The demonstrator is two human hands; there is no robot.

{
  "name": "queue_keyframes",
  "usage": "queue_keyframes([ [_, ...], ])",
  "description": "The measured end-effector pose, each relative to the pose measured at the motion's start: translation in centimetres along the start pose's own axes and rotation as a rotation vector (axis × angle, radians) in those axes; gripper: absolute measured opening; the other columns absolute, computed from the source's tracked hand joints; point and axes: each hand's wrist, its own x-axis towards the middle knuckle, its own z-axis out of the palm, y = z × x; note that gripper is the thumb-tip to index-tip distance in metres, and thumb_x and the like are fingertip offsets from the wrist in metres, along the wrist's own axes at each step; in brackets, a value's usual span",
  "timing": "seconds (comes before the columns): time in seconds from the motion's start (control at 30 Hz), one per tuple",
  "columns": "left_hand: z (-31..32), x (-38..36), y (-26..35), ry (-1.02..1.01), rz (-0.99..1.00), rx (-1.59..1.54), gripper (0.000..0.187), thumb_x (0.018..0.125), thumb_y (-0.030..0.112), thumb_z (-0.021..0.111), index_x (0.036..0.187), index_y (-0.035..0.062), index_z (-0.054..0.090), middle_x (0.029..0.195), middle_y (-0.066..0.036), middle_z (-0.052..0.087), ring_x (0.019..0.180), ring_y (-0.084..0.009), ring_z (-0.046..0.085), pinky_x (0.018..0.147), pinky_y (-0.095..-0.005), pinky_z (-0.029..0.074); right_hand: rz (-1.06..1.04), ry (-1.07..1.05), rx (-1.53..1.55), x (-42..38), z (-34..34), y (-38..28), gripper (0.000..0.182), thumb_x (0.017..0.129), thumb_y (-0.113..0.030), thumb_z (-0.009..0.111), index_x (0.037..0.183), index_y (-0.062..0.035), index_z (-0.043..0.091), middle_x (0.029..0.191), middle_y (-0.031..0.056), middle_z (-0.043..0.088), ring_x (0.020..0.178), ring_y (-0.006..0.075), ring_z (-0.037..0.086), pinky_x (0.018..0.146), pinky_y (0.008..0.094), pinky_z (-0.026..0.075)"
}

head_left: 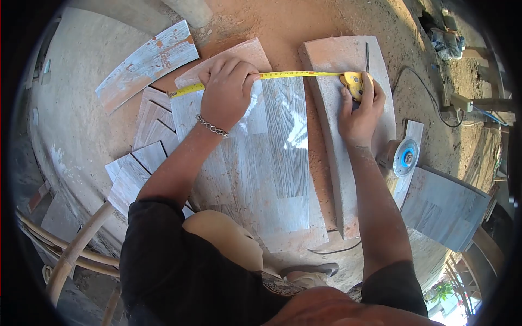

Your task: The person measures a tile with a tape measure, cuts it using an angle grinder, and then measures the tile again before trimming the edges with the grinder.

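Observation:
A yellow tape measure blade [288, 74] is stretched across the top edge of a grey wood-look tile [272, 179]. My left hand [228, 89], with a chain bracelet at the wrist, has its fingers curled over the blade near the tile's upper left, and the blade's end shows left of it. My right hand [363, 111] grips the yellow tape measure case [352, 84] above a thick concrete slab [331, 125]. A thin dark stick [367, 56] lies on the slab, just beyond the case.
An angle grinder [403, 157] with a bare disc rests right of the slab, near another grey tile [446, 204]. Cut tile strips [136, 171] and a dusty tile piece [149, 62] lie at left. A black cable [429, 92] curves at upper right. Bamboo poles [76, 255] stand lower left.

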Motion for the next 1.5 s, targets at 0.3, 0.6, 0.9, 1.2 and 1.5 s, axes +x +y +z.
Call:
queue_keyframes([
  [0.3,0.3,0.3,-0.4,-0.016,0.001,-0.061,0.010,0.092,0.021,0.066,0.090,0.0115,0.071,0.094,-0.004,0.069,0.098,-0.0281,0.059,0.091,-0.0425,0.035,0.052,-0.028,-0.050,-0.1,-0.1,0.0,0.058,0.094,-0.023,0.071,0.145,-0.0072,0.050,0.139,0.0240,0.045,0.130,0.0420,0.045,0.112,0.0521,0.035],
  [0.6,-0.1,0.4,0.1,-0.053,-0.015,0.028,0.012,0.094,0.022,0.068,0.092,0.0105,0.070,0.097,-0.003,0.070,0.104,-0.0276,0.059,0.096,-0.0423,0.036,0.052,-0.040,-0.060,-0.2,0.0,0.2,0.059,0.094,-0.026,0.070,0.147,-0.0088,0.048,0.140,0.0247,0.043,0.130,0.0428,0.044,0.111,0.0528,0.036],
  [0.9,0.3,0.4,-0.3,0.019,0.041,0.018,0.011,0.091,0.023,0.070,0.091,0.0122,0.073,0.098,-0.002,0.070,0.102,-0.0266,0.060,0.093,-0.0401,0.037,0.040,-0.014,-0.055,0.5,0.5,0.3,0.059,0.095,-0.029,0.068,0.147,-0.0103,0.048,0.139,0.0246,0.042,0.130,0.0429,0.044,0.110,0.0531,0.037],
  [1.2,1.4,-0.1,-3.1,0.007,0.157,-0.023,0.016,0.093,0.026,0.069,0.096,0.0115,0.075,0.102,-0.002,0.073,0.099,-0.0271,0.062,0.092,-0.0404,0.044,-0.020,0.032,-0.025,0.1,-0.2,-0.3,0.057,0.092,-0.019,0.070,0.143,-0.0054,0.049,0.129,0.0282,0.050,0.120,0.0450,0.051,0.104,0.0534,0.041],
  [1.5,0.6,0.2,-0.1,0.045,0.072,-0.060,0.013,0.086,0.014,0.068,0.083,0.0013,0.067,0.087,-0.014,0.066,0.091,-0.0333,0.060,0.085,-0.0432,0.046,-0.044,0.080,-0.030,-0.3,0.7,0.0,0.055,0.092,-0.017,0.070,0.141,-0.0041,0.051,0.126,0.0266,0.051,0.118,0.0441,0.052,0.104,0.0518,0.042],
])
